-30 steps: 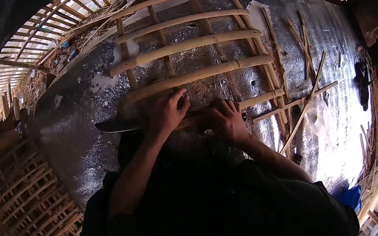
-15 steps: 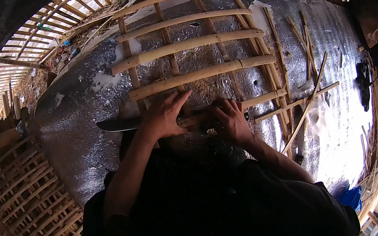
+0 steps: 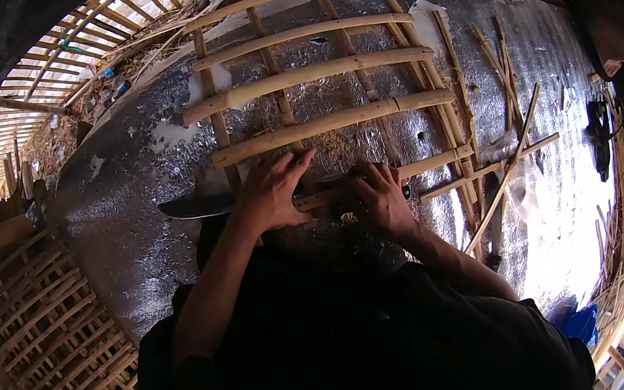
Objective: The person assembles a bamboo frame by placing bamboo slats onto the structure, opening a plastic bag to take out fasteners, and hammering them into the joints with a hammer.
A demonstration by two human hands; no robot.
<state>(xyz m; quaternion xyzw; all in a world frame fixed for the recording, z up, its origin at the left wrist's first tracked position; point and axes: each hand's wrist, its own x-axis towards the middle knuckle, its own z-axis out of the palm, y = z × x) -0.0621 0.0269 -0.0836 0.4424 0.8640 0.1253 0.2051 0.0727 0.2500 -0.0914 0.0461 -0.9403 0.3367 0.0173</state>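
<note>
As you look down across the work, left to right: slatted bamboo panel (image 3: 50, 343) at the far left, then a stretch of foil sheet (image 3: 122, 233) reaching the tip of the long blade (image 3: 195, 207). The blade's visible part lies crosswise, tip pointing left; it passes behind your left hand (image 3: 270, 195), the nearer hand to that tip.

Left hand: open, fingers spread away from you, thumb out to the right beside the end of the lowest crosspiece (image 3: 433, 163). Contact pressure cannot be told.

Right hand (image 3: 379, 196): fingers curled in over the lowest crosspiece, in line with the blade; what they close on is hidden. This crosspiece runs rightward from between your hands, its long axis nearly parallel to the blade.

Beyond your fingertips: the next crosspiece (image 3: 337, 121), a near barrier on the far side of the bamboo frame (image 3: 309, 73). Your torso bounds the near side. Right of the frame, loose sticks (image 3: 508, 172) cross on the foil, well apart from the blade tip; farther right, a blue item (image 3: 579, 326).
</note>
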